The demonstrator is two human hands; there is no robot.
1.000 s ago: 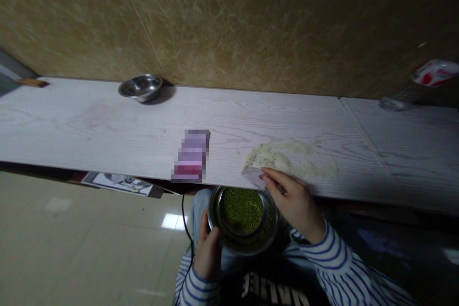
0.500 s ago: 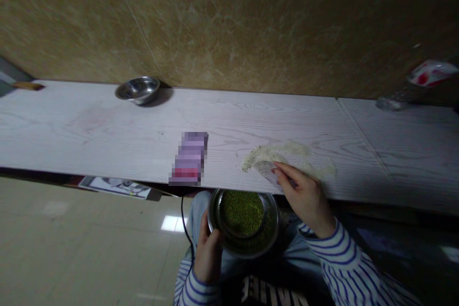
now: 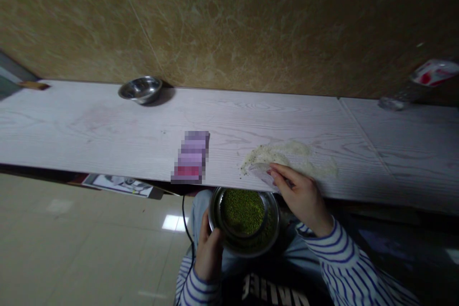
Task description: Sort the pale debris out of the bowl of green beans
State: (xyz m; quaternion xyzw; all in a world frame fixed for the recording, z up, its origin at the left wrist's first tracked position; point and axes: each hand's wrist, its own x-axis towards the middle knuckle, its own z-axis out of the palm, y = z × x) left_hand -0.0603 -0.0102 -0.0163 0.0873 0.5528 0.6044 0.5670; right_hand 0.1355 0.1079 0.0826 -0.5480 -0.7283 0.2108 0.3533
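Note:
My left hand (image 3: 209, 250) grips the rim of a steel bowl (image 3: 245, 221) full of green mung beans, held just under the near edge of a pale wooden shelf (image 3: 107, 129). My right hand (image 3: 299, 197) rests on the shelf edge, fingers pinched on a thin flat card (image 3: 261, 172) that lies against a scattered pile of white rice with a few dark grains (image 3: 290, 158). The card's near part is hidden under my fingers.
A blurred purple packet (image 3: 191, 156) lies on the shelf left of the rice. An empty steel bowl (image 3: 141, 89) stands at the back by the marbled wall. A clear bottle (image 3: 416, 85) lies far right. Printed paper (image 3: 118, 185) sits below the shelf, above a tiled floor.
My right hand with the card first moved away from the edge into the rice, then slid slightly back toward the edge. The bowl of beans stayed in place.

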